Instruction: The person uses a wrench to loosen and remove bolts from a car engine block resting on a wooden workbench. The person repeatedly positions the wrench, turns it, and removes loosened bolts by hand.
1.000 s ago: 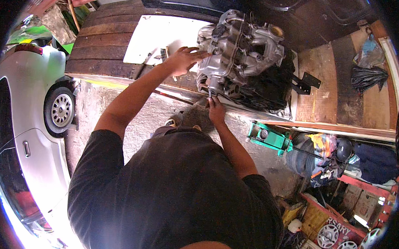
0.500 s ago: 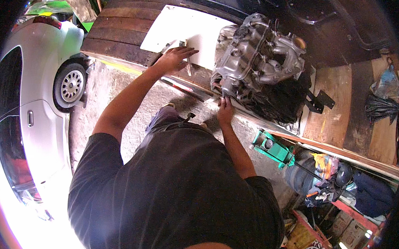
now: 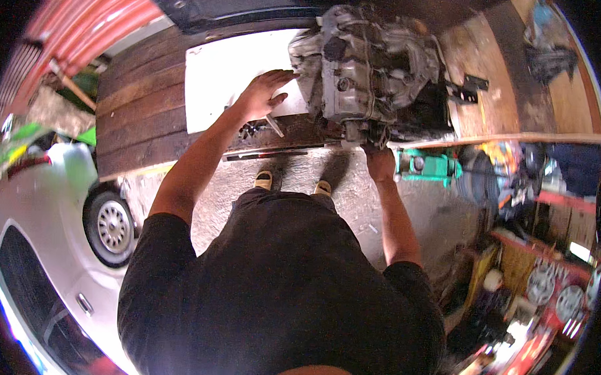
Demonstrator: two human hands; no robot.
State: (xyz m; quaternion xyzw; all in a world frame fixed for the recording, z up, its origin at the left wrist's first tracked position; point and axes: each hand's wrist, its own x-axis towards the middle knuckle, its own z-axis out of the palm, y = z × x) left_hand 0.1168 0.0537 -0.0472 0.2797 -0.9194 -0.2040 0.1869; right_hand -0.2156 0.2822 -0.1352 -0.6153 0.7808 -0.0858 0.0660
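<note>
A grey metal car engine (image 3: 349, 82) rests on the wooden bench, with manifold pipes on its right side. My left hand (image 3: 261, 97) is open over the white board (image 3: 211, 73) left of the engine, fingers stretched toward it. Just below that hand lies a thin light metal piece (image 3: 274, 125), beside small dark parts (image 3: 249, 130) at the board's near edge. At the engine's near end, my right hand (image 3: 380, 164) is closed at the bench edge. Its fingertips meet dark parts there, and what they hold cannot be made out.
A green floor jack (image 3: 425, 167) stands right of my right hand, near a tyre (image 3: 477, 174). The wooden bench (image 3: 140, 100) runs along the far side. A silver car (image 3: 50, 243) is at the left. Shelves with wheel covers (image 3: 541, 285) stand lower right.
The whole view has turned, so the bench lies more level and my feet show. My left hand stays over the board with its fingers more spread. My right hand stays by the engine's near end.
</note>
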